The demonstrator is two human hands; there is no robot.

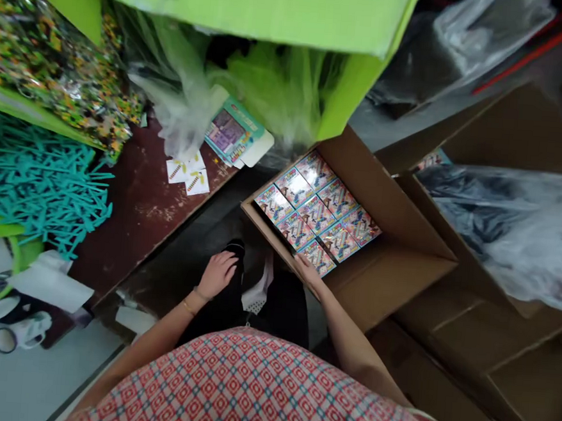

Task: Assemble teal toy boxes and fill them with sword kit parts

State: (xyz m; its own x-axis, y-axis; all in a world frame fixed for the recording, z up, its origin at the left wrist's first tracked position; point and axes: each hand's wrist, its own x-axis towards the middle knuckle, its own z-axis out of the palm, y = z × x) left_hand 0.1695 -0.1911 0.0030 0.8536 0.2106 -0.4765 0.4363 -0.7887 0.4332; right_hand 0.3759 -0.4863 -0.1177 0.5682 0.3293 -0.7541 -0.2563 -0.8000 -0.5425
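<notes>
My left hand point(217, 273) rests over my dark-clad leg near the knee, fingers loosely spread, with nothing in it. Inside the near edge of an open cardboard carton point(377, 281), my right hand point(309, 270) is at the nearest small printed box point(320, 257), its fingers along the box's outer edge. Part of that hand's grip is hidden. Several matching glossy boxes point(315, 213) lie in rows in the carton, and a dark gap shows beside the one at my hand.
A worn dark-red table point(136, 213) at left bears teal plastic sticks point(47, 181), picture cards point(190, 172) and an unfolded printed box point(238, 130). Green bins point(238, 2) overhang it. Mugs point(19, 333) stand lower left. Another carton with clear plastic point(524, 234) stands right.
</notes>
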